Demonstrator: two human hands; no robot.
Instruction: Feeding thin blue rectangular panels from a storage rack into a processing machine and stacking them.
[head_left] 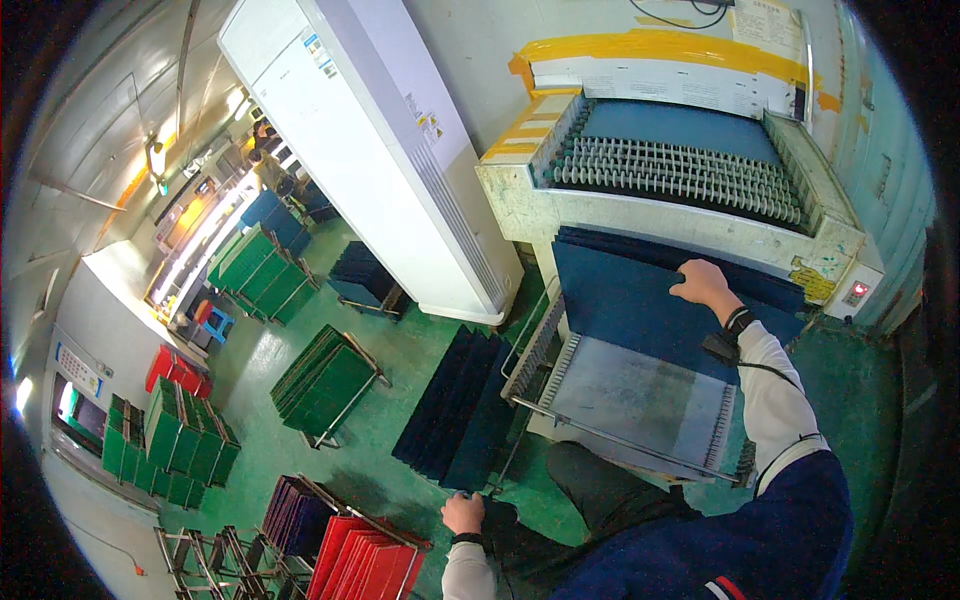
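My right hand (704, 284) reaches forward with its fingers closed on the upper edge of a flat dark blue panel (625, 312). The panel stands tilted in a wire rack (640, 392) with toothed sides, and more dark blue panels (700, 272) lean behind it. My left hand (463, 513) is low by my knee, its fingers curled; what they hold, if anything, is hidden. Just beyond that hand stands a row of dark blue panels (455, 405).
Behind the rack is a roller conveyor machine (690, 180) with a red-lit switch box (857, 292). A tall white cabinet unit (390, 150) stands to its left. Racks of green panels (325, 385) and red panels (365, 560) occupy the green floor. People work far back.
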